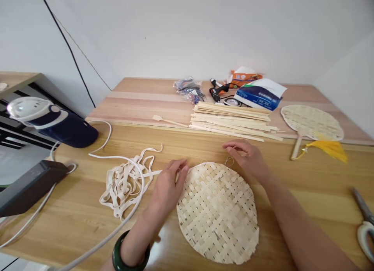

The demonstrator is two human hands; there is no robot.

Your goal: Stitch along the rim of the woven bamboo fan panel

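Observation:
A round woven bamboo fan face (217, 212) lies flat on the wooden table (76, 220) in front of me. My left hand (169, 185) rests at its upper left rim, fingers bent and pressed on the edge, touching a strip of cream edging ribbon (125, 181) that trails off in a loose tangle to the left. My right hand (248, 156) sits at the upper right rim, fingertips pinched on a thin thread (229, 161) that curls by the edge. A green bangle (128, 253) circles my left wrist.
A stack of flat bamboo strips (233, 121) lies behind the fan face, with a loose handle stick (169, 121) to its left. A finished fan with yellow tassel (314, 125) is at right, scissors (365, 224) at the right edge. Glue gun (219, 92) and packets at the back. White cable (122, 224) at left.

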